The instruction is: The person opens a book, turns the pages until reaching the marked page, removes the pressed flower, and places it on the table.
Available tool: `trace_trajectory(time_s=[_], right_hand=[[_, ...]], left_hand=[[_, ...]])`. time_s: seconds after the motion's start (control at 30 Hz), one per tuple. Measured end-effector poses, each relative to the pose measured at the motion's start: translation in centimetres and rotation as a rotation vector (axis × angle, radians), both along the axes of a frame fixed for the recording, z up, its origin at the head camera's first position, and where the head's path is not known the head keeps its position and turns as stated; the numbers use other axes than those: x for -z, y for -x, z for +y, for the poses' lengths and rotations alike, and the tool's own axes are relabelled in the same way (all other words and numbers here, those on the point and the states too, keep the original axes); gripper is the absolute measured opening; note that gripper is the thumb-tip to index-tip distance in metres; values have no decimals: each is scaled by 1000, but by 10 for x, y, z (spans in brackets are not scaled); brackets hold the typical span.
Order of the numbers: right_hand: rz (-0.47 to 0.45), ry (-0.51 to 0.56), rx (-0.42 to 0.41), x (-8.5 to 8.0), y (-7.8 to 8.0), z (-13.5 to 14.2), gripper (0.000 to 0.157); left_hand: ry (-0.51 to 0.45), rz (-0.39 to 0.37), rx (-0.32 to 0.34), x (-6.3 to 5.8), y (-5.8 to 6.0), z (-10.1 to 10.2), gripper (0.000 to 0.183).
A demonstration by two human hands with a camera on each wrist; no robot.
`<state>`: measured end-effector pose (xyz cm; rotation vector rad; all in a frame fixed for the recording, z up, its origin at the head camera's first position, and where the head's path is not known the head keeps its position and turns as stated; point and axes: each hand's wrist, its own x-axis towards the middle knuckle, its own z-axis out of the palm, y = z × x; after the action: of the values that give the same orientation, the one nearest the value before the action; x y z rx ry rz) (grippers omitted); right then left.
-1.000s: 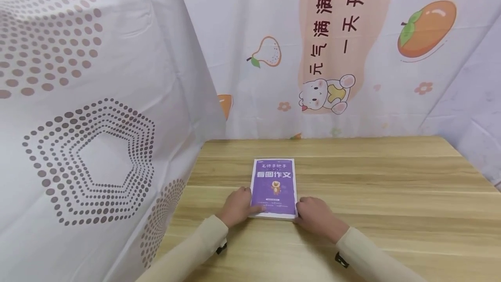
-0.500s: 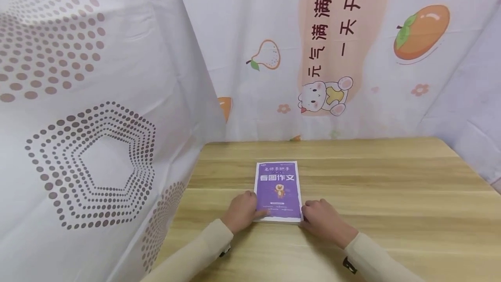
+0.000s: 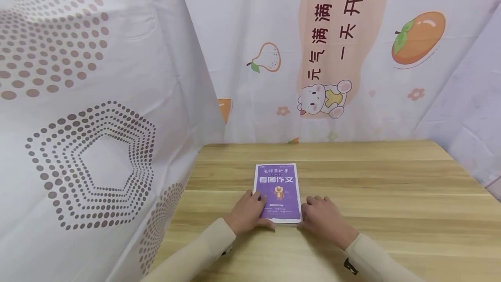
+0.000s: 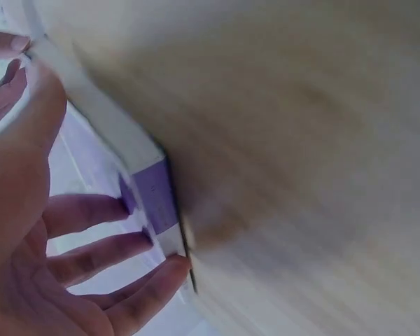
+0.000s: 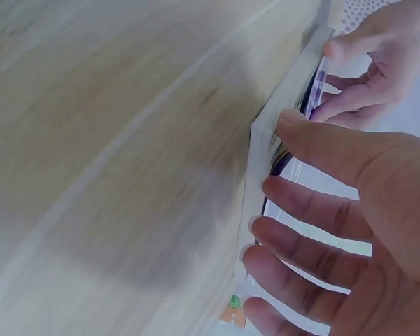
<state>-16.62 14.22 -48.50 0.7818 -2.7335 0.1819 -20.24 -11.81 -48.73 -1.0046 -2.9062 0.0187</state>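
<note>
A purple-covered book (image 3: 277,193) with white lettering and a small cartoon figure lies closed on the wooden table (image 3: 372,195). My left hand (image 3: 246,213) rests at its near left corner. The thumb lies along the near edge, and the spread fingers (image 4: 105,252) touch the spine and reach over the cover's edge. At the near right corner, my right hand (image 3: 324,219) holds the book, with its thumb (image 5: 322,140) at the near edge and bent fingers along the page edge. In the right wrist view, dark and coloured page edges show beside the thumb.
A white cloth with dotted patterns (image 3: 105,164) hangs along the table's left side. Behind the table hangs a curtain (image 3: 250,95) printed with fruit, a cartoon animal and Chinese characters. Light sleeves (image 3: 207,243) cover both forearms.
The left thumb has slid off the cover to the near edge, while the left fingers have come onto the cover. The right hand stays at its corner. The view has shifted slightly.
</note>
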Motion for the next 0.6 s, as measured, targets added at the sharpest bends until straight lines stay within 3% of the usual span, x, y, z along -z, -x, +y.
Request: trace_trajectory(time_s=[0.2,0.4,0.6], right_hand=[[-36,8,17,-1,1,4,41],[-56,7,2,1,4,8,39],[-91,21,26,1,5,12,36]], left_hand=[[-6,-45,5,0,5,1,92],[-45,-84,-16,2,12,-4,72],[12,-54,37,-2,10,-2,85]])
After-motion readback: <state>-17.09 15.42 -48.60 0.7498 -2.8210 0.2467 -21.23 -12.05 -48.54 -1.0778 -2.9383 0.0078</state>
